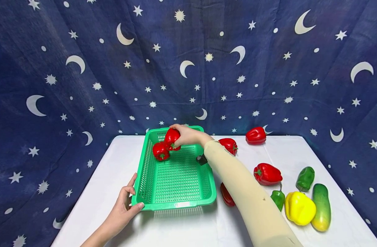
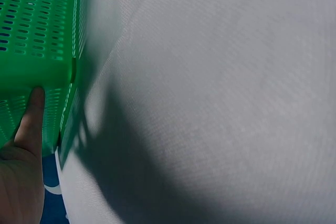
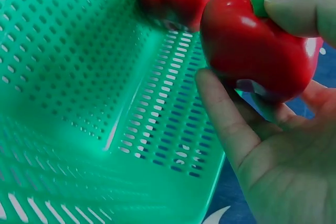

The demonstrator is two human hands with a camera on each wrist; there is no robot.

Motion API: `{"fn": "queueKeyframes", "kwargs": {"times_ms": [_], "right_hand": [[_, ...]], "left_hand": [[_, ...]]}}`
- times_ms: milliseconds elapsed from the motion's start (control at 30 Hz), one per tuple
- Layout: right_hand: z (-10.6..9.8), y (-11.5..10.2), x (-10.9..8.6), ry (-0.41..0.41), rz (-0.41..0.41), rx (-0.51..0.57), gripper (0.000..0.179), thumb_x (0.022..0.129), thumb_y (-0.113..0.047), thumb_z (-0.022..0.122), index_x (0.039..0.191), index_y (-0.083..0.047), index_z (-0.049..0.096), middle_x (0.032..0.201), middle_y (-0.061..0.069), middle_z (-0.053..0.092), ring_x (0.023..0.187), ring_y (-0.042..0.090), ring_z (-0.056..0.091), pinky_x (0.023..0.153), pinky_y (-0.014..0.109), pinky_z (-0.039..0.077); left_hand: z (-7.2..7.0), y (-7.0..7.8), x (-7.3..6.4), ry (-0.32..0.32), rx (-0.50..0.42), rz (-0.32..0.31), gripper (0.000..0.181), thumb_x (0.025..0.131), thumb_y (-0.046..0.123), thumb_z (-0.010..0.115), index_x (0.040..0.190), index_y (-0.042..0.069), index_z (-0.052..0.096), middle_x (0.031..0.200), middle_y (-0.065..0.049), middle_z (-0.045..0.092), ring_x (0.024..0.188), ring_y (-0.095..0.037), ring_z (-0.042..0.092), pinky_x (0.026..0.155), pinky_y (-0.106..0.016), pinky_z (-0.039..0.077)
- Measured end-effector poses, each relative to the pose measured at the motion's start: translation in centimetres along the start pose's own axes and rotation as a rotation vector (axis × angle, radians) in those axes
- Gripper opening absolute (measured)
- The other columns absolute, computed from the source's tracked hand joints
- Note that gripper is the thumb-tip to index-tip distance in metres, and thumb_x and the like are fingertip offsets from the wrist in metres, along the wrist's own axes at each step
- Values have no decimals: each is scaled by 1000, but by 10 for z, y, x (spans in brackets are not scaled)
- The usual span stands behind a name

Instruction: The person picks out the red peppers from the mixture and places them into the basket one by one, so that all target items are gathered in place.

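Between thumb and fingers of the right hand [image 1: 188, 134], a red pepper [image 1: 171, 137] is gripped beside a second pepper [image 1: 161, 151], the left hand [image 1: 123, 207] holding the green basket [image 1: 179, 205] by its near-left corner.

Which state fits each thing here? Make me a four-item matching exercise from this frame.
1. Right hand
2. Left hand
3. Yellow pepper
4. Green basket

A. Beside the long green-yellow vegetable
B. Holding a red pepper by its sides
C. At the basket's near-left corner
D. Has an unheld red pepper inside

Pairs: 1-B, 2-C, 3-A, 4-D
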State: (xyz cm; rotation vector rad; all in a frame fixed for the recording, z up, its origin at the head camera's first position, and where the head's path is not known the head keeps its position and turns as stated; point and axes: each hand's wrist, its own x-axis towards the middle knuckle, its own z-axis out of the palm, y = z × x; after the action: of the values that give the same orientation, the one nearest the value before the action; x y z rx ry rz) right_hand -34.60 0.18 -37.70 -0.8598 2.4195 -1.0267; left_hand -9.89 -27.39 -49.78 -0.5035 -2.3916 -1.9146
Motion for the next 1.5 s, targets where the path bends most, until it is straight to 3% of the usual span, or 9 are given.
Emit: {"fn": "queueKeyframes", "kwargs": {"times_ms": [200, 767, 1067, 1267, 1500], "right_hand": [[7, 4, 6, -15, 37, -25, 86, 78, -6, 71, 157, -15, 35, 139, 8, 46, 113, 25, 52, 84, 34, 52], [18, 17, 11, -66, 110, -205, 86, 78, 0, 68, 157, -13, 36, 140, 11, 46, 116, 26, 49, 83, 36, 51], [26, 22, 13, -55, 118, -274, 83, 78, -2, 70, 154, -11, 39, 134, 12, 50, 114, 25, 50, 84, 36, 50], [33, 25, 14, -57, 144, -277, 81, 79, -2, 71, 153, -14, 40, 132, 10, 49, 111, 25, 51, 83, 37, 50], [36, 24, 12, -58, 137, -293, 86, 80, -6, 72, 158, -13, 37, 143, 13, 48, 116, 27, 52, 87, 38, 49]], "left_hand": [[0, -1, -1, -10, -2, 25, 36, 98, -7, 59, 113, 0, 27, 171, -12, 1, 135, -30, 45, 84, -34, 55], [1, 1, 1, -3, 20, 10, 37, 98, -7, 60, 113, 1, 27, 172, -9, 2, 135, -44, 40, 83, -34, 55], [0, 0, 1, 2, 13, 14, 36, 97, -8, 60, 112, 0, 27, 171, -12, 4, 133, -32, 47, 83, -33, 55], [0, -2, 1, -6, 18, 15, 36, 98, -7, 59, 112, 0, 27, 171, -12, 2, 135, -47, 38, 85, -34, 55], [1, 0, 0, 1, 9, -10, 37, 98, -6, 60, 112, 0, 26, 172, -7, 3, 136, -53, 33, 85, -33, 54]]}}
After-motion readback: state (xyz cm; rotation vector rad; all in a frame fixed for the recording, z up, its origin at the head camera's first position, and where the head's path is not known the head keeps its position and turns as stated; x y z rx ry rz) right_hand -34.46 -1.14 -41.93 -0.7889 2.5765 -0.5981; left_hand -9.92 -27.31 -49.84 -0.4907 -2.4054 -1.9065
